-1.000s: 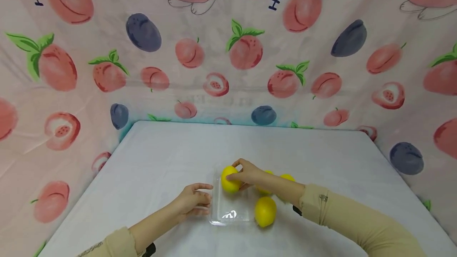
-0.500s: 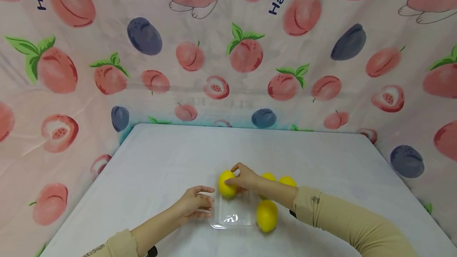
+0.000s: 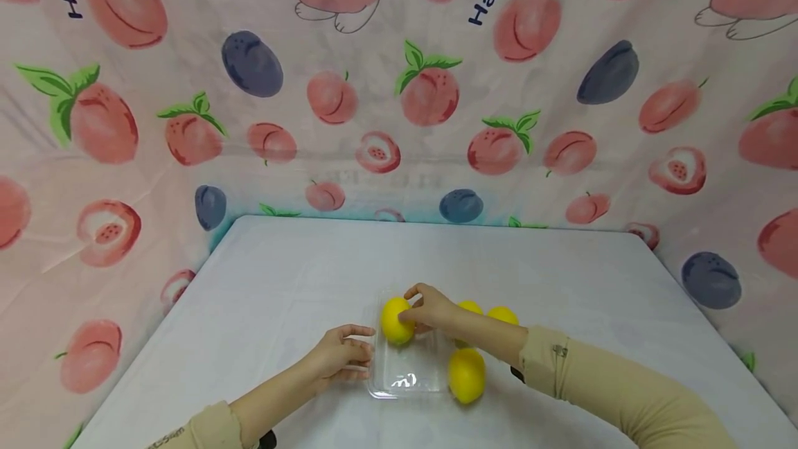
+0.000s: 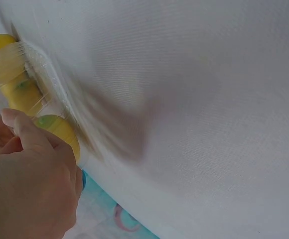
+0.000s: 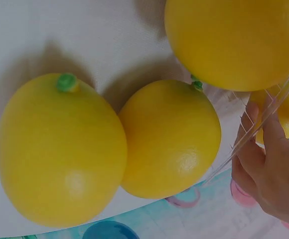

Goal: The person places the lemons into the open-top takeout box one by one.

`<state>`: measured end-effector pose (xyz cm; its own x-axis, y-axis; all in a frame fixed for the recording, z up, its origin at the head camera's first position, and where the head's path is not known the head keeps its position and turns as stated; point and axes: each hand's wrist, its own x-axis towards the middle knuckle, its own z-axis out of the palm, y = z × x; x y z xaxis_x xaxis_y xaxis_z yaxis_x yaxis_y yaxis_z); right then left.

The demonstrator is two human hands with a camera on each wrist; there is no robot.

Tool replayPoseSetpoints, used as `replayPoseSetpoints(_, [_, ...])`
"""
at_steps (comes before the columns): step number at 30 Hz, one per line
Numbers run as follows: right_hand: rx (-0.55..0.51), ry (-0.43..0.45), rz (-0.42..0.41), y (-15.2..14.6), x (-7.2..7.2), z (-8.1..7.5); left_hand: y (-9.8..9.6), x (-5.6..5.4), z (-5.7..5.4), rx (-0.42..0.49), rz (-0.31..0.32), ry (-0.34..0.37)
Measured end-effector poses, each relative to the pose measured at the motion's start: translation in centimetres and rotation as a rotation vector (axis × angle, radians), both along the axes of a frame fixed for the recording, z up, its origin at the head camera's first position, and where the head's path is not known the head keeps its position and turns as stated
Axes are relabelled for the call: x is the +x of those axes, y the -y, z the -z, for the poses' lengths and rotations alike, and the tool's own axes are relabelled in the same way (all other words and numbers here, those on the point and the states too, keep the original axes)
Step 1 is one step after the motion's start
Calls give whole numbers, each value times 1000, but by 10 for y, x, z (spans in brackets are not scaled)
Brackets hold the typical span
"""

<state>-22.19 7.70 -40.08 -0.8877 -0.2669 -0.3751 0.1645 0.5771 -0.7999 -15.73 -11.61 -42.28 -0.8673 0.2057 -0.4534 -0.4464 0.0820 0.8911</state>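
1. The right hand (image 3: 430,307) holds a yellow lemon (image 3: 396,320), its fingers (image 3: 413,292) curled round the fruit at the far end of the clear plastic tray (image 3: 408,373).
2. The left hand (image 3: 339,355) rests against the tray's left edge, fingers relaxed and holding nothing.
3. Three more lemons (image 3: 466,374) lie on the white surface (image 3: 280,283) just right of the tray.

Lemon (image 3: 396,321) sitting in tray (image 3: 408,383), far end. Three lemons lying right of tray on table (image 3: 280,283): one (image 3: 466,375) near, two (image 3: 501,314) behind, touching.
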Motion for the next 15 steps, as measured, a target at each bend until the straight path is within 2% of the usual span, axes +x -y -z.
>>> replayPoseSetpoints(8, [-96,-17,3,-9,2,-2,1,2,1,5,10,-11])
replayPoseSetpoints(15, [-93,-26,20,-17,3,-8,1,2,1,6,8,-18])
